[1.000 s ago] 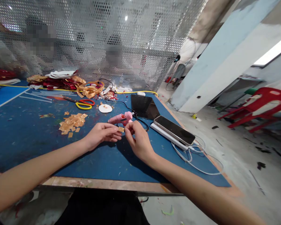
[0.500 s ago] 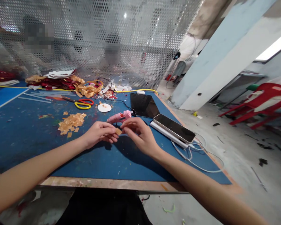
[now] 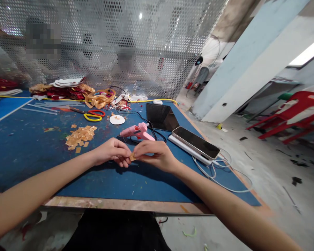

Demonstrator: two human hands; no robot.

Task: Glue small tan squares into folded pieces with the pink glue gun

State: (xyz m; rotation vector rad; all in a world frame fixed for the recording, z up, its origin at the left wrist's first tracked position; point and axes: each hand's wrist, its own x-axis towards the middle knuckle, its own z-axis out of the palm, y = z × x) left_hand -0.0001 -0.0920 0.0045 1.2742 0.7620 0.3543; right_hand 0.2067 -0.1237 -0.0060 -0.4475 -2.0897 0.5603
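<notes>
Between my fingertips is a small gold-tan square piece [image 3: 132,157], flat and thin like those in the pile. My left hand [image 3: 113,152] pinches its left side. My right hand [image 3: 157,155] grips the other side between thumb and fingers. Just behind my hands lies a pink glue gun [image 3: 136,131], its nozzle pointing left. To the left is a loose pile of gold-tan squares [image 3: 81,136] on the blue tabletop [image 3: 99,186]. The fingertips partly hide the held piece.
Red-and-yellow-handled scissors [image 3: 94,115], a white disc [image 3: 117,120] and clear glue sticks [image 3: 45,107] lie farther back. A phone [image 3: 196,142] rests on a white block with cables at right, near a black tablet [image 3: 162,116]. Perforated metal mesh [image 3: 107,45] stands behind the table.
My right hand has moved slightly down and left, its fingers closing on the gold-tan square. More of the glue gun's handle shows behind it. My left hand stays nearly in place.
</notes>
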